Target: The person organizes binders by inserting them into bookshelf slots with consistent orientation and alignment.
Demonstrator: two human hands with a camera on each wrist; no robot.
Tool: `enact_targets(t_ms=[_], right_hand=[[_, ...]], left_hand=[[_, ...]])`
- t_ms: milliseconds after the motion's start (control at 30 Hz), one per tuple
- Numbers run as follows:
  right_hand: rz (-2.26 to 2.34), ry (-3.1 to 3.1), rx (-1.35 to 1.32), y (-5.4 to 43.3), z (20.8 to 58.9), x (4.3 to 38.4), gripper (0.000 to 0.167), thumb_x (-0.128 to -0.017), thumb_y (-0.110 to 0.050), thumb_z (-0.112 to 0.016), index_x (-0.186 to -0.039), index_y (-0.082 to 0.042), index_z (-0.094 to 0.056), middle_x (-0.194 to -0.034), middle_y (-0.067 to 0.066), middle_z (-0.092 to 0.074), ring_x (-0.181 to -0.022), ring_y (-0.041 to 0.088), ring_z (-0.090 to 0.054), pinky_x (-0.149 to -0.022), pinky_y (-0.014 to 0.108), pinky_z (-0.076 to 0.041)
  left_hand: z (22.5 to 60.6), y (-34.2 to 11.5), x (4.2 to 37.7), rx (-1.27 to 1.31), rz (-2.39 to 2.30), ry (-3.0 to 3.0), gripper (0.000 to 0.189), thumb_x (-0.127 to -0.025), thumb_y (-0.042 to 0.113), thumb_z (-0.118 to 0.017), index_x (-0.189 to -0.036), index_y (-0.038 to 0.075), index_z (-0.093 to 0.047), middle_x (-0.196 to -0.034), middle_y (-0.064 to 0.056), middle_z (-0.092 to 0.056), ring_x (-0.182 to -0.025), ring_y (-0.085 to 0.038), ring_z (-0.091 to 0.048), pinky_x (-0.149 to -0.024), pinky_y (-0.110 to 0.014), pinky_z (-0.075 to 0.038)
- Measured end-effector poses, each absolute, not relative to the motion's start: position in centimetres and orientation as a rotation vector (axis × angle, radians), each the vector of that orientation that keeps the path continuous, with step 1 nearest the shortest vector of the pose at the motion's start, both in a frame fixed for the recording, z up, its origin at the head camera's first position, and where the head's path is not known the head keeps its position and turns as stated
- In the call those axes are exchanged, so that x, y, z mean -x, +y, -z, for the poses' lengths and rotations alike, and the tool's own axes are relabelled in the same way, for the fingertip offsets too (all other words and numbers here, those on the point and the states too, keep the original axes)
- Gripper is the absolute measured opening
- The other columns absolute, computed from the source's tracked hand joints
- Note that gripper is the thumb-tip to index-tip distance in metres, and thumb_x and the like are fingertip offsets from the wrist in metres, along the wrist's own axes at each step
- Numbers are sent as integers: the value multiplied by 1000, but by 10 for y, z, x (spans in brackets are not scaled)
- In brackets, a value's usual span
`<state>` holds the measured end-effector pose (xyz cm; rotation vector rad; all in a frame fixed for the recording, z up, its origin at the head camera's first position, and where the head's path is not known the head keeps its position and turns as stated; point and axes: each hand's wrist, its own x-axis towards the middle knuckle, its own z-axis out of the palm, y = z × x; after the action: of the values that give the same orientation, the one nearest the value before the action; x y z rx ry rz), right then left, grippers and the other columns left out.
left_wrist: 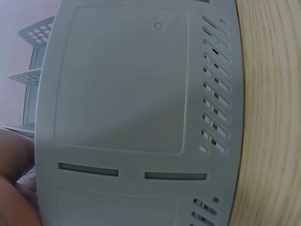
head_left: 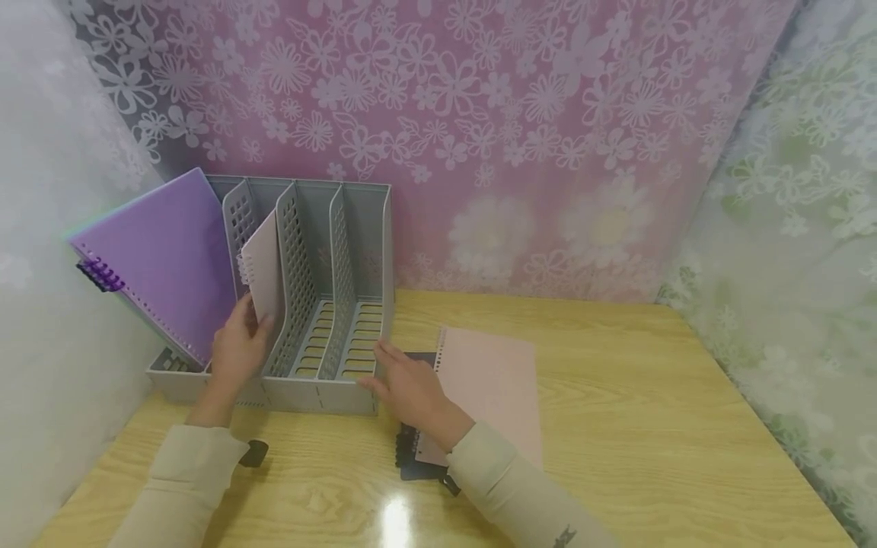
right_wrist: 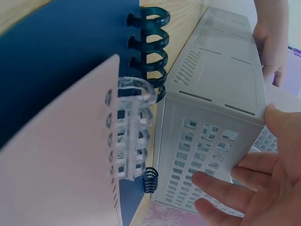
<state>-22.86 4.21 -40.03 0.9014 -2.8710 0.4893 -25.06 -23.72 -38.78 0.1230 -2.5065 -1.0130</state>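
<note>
A grey file organizer (head_left: 294,396) with tall perforated dividers stands at the back left of the table. In its second compartment leans a small pale pink spiral notebook (head_left: 263,262). My left hand (head_left: 240,339) pinches that notebook's near edge, thumb on its right face and fingers at its spiral side. A larger purple spiral notebook (head_left: 164,259) leans out of the leftmost compartment, beyond the left hand. My right hand (head_left: 414,384) rests at the organizer's front right corner. In the right wrist view, its thumb is at the front edge while extended fingers (right_wrist: 225,190) lie along the perforated side wall.
Under my right forearm lies a pink spiral notebook (head_left: 489,380) on top of a dark blue one (head_left: 418,470). Wooden tabletop (head_left: 651,411) stretches to the right. Flowered pink cloth (head_left: 438,152) hangs behind, with pale cloth on both sides.
</note>
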Motion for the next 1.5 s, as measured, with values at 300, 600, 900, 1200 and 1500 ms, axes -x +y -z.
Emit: enact_targets(t_ms=[300,600,900,1200,1500], right_hand=[[-520,-2859,-922,42,401,229,64,-99,-48,-49,-144,-2,-45,-150,11,-41,-54,14,-55,-39,23,-39],[-1022,-2853,-753,75,400,233,72,-98,-48,-52,-152,-7,-27,-153,15,-33,-135,37,-39,-109,53,-35],[-1022,-2939,-501,129,394,239,75,-95,-43,-59,-153,-8,-26,-150,16,-39,-136,35,-38,-109,55,-34],[-1064,-2895,-430,163,401,247,88,-95,-40,-61,-155,-5,-8,-156,24,-17,-140,43,-26,-109,59,-31],[-1083,-2935,-262,186,408,251,90,-94,-37,-61,-153,3,-7,-154,31,-12,-139,49,-22,-110,62,-27]], left_hand=[[390,-236,245,-171,1182,-2448,80,-96,44,-58,-155,11,-15,-144,-30,-41,-126,-50,-44,-103,-63,-36],[394,-228,247,-1,1327,-1806,78,-89,14,-69,-151,9,-22,-135,-8,-42,-125,-22,-39,-100,-33,-38],[383,-200,238,154,1227,-1503,68,-82,16,-66,-138,-2,-33,-132,1,-43,-125,-19,-40,-101,-28,-37],[380,-163,232,471,1221,-1557,58,-87,10,-63,-132,-11,-33,-134,-15,-41,-124,-24,-44,-100,-29,-41],[388,-115,217,705,1341,-1801,49,-85,-11,-61,-131,-8,-43,-131,-18,-49,-117,-19,-53,-95,-23,-48]])
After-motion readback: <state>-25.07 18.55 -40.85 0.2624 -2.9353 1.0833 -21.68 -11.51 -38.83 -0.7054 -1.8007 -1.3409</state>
